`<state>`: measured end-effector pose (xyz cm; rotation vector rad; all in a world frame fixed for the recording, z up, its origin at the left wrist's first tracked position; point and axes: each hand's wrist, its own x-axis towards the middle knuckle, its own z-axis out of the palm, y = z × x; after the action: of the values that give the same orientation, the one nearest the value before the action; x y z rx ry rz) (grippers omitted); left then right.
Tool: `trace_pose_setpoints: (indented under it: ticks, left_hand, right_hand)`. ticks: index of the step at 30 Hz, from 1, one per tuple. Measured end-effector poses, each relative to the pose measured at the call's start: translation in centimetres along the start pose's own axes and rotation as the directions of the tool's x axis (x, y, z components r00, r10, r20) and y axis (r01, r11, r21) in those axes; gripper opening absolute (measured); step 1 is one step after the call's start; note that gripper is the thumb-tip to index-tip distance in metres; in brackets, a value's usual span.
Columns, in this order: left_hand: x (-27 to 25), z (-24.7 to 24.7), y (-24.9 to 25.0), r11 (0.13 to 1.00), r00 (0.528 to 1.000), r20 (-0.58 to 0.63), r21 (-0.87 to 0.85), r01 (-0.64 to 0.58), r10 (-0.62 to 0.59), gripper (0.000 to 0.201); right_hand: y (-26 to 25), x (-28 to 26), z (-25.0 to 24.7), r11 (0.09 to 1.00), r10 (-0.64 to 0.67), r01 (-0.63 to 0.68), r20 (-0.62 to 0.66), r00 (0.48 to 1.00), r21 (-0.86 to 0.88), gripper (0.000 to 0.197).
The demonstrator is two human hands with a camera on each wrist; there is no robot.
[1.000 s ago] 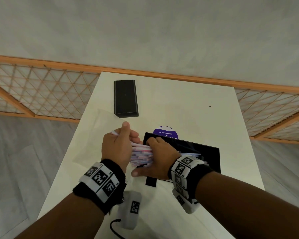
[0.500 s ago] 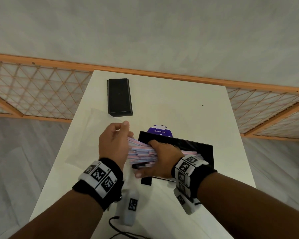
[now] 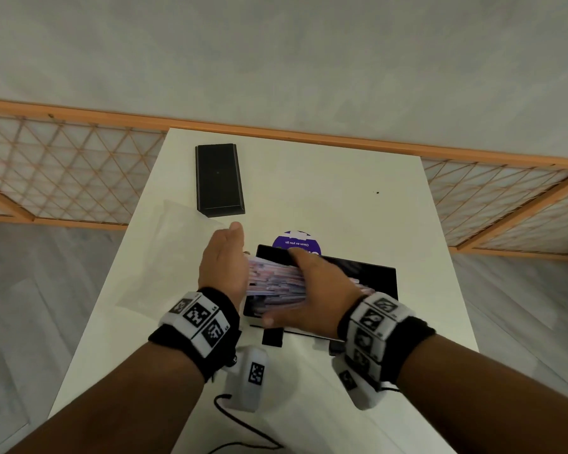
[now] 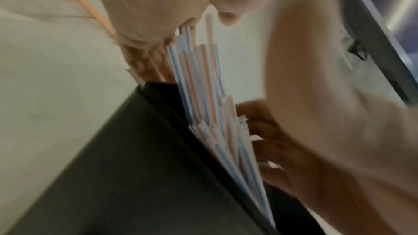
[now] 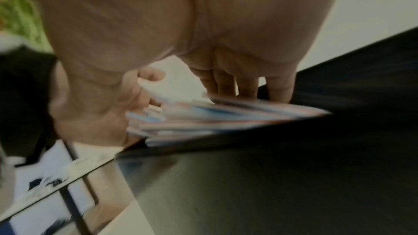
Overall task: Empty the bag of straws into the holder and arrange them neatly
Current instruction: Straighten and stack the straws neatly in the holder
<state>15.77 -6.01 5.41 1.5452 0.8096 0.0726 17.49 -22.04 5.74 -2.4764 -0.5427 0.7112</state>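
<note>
A bundle of striped paper straws (image 3: 276, 283) lies across the left end of the open black holder (image 3: 379, 278) in the head view. My right hand (image 3: 318, 291) grips the bundle from above, fingers over its far side and thumb on the near side. My left hand (image 3: 225, 260) stands flat with straight fingers, its palm against the straws' left ends. The left wrist view shows the straws (image 4: 203, 96) fanned above the holder's dark wall (image 4: 135, 167). In the right wrist view my fingers (image 5: 226, 83) rest on the straws (image 5: 203, 117). The empty clear bag (image 3: 164, 257) lies to the left.
The holder's black lid (image 3: 218, 180) lies at the table's back left. A purple round sticker (image 3: 297, 242) shows just behind the holder. The white table (image 3: 341, 198) ends at a wooden rail and lattice panels behind; a black cable (image 3: 243, 424) trails near the front edge.
My left hand has gone from curled fingers at the straw ends to a flat palm pressed against them. The bundle has shifted right, further over the holder.
</note>
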Motion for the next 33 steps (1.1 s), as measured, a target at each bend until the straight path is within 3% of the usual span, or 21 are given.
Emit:
trace_pose_setpoints:
  ticks: [3,7,11,14,17,20,23,27,30,33]
  left_hand:
    - [0.1,-0.2,-0.2,0.997,0.997,0.072,-0.071,0.034,-0.029,0.033]
    - [-0.1,0.4,-1.2,0.994,0.986,0.144,0.070,-0.089,0.078,0.035]
    - [-0.5,0.6,-1.2,0.980,0.981,0.091,0.089,-0.178,0.170,0.029]
    - [-0.6,0.7,-1.3,0.991,0.993,0.053,0.077,-0.106,0.103,0.029]
    - [-0.7,0.8,-1.0,1.000,0.996,0.093,-0.008,-0.008,0.008,0.036]
    - [-0.8,0.8,-0.6,0.987,0.994,0.108,-0.159,-0.005,0.022,0.030]
    - [-0.5,0.9,-0.4,0.993,0.998,0.057,-0.115,0.001,0.006,0.024]
    - [-0.3,0.5,-0.2,0.951,0.976,0.100,-0.226,0.212,-0.194,0.042]
    - [-0.7,0.9,-0.9,0.955,0.974,0.164,-0.227,0.191,-0.156,0.039]
    - [-0.9,1.4,-1.3,0.968,0.979,0.157,-0.194,0.157,-0.127,0.045]
  right_hand:
    - [3.3,-1.7,-1.3,0.999,0.051,-0.052,-0.051,0.997,0.001,0.083]
    - [5.5,-2.5,-0.3,0.976,0.138,-0.126,0.056,0.989,-0.180,0.112]
    - [4.5,-2.0,0.4,0.965,0.094,-0.086,0.021,0.995,-0.247,0.100]
    - [4.8,-1.9,0.7,0.965,0.124,-0.116,0.018,0.992,-0.237,0.099]
    - [4.3,-1.7,1.2,0.955,0.133,-0.122,0.022,0.991,-0.270,0.099]
    - [2.4,-1.0,1.6,0.949,0.119,-0.122,-0.028,0.993,-0.290,0.090]
    - [1.3,-0.9,1.2,0.942,0.132,-0.143,-0.059,0.990,-0.304,0.095]
    - [2.6,-1.9,0.2,0.942,0.155,-0.140,0.025,0.988,-0.304,0.105]
    - [3.9,-2.3,0.1,0.913,0.243,-0.184,0.123,0.962,-0.364,0.112]
    - [4.3,-2.0,0.2,0.925,0.228,-0.155,0.181,0.957,-0.346,0.108]
